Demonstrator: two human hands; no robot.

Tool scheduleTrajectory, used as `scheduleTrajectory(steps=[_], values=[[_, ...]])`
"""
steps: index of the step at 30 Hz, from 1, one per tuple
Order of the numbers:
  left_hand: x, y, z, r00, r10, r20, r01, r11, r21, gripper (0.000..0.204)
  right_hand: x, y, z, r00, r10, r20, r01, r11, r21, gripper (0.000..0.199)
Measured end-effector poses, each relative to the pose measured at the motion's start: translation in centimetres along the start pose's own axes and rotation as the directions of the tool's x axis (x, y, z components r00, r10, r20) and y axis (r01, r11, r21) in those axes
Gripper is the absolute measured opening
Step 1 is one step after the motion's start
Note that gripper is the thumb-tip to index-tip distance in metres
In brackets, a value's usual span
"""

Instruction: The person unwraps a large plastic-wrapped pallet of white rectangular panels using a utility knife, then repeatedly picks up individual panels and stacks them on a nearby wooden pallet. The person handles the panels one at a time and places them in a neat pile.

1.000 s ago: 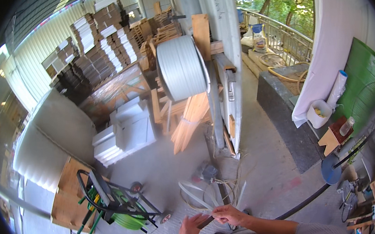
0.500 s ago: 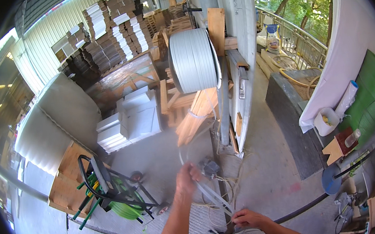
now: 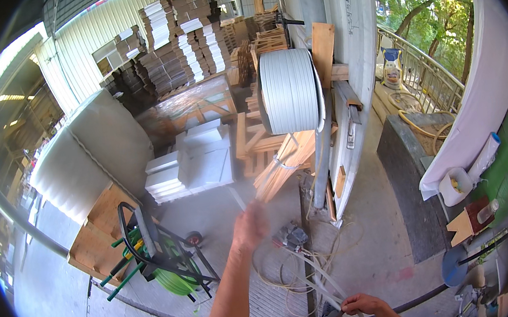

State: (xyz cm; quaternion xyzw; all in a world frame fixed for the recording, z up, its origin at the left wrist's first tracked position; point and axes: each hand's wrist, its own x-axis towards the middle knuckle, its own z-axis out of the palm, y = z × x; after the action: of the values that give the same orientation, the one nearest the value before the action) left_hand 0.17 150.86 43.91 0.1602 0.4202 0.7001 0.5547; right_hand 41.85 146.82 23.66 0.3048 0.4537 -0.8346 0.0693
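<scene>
A large spool (image 3: 289, 91) of white flat strapping hangs at chest height beside the post. My left hand (image 3: 251, 225) is stretched forward below it, smeared by motion, its fingers curled. A short piece of white strap (image 3: 237, 198) sticks up from that hand. Close to my body, my right hand (image 3: 361, 304) pinches white strapping (image 3: 323, 278). Two lengths of it run from there toward a grey and dark hand-sized tool (image 3: 291, 236) on the floor, likely a strapping machine. How the strap passes between my two hands is blurred.
Loose strap or hose coils (image 3: 285, 279) lie on the floor around the tool. A black-framed cart with a green hose reel (image 3: 174, 281) stands left. Ahead are wooden slats (image 3: 288, 161), white boards (image 3: 205, 163) and stacked cartons (image 3: 172, 62). A dark block (image 3: 410, 185) stands right.
My left hand has moved forward, away from my right. My right hand has shifted right, with the strap between its fingers. The whole view has swung slightly left.
</scene>
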Motion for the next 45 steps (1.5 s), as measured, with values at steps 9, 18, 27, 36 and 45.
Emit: scheduleTrajectory(steps=[9,18,27,36,45], values=[[-5.0,-4.5,0.5,0.981,-0.120,0.152,0.106,0.989,0.101,0.026,2.6,-7.8,1.6,0.823,-0.328,-0.464,0.517,0.771,0.372,0.009],[-6.3,-9.1,0.3,0.955,-0.294,0.038,0.296,0.933,-0.203,0.030,9.4,-21.1,4.6,0.919,-0.390,-0.053,0.341,0.723,0.601,0.018],[-5.3,-11.8,-1.8,0.964,-0.202,0.175,0.253,0.899,-0.358,0.028,15.2,-24.2,4.2,0.943,-0.320,0.088,0.212,0.785,0.581,0.014],[-5.3,-12.9,-2.4,0.965,-0.250,0.080,0.262,0.902,-0.343,0.030,23.3,-17.4,-2.2,0.946,-0.303,0.111,0.109,0.624,0.774,0.018],[-8.3,-14.1,-3.3,0.979,-0.195,-0.050,0.186,0.971,-0.151,0.030,16.2,0.6,-11.7,0.886,0.244,-0.394,0.204,0.557,0.805,0.018]])
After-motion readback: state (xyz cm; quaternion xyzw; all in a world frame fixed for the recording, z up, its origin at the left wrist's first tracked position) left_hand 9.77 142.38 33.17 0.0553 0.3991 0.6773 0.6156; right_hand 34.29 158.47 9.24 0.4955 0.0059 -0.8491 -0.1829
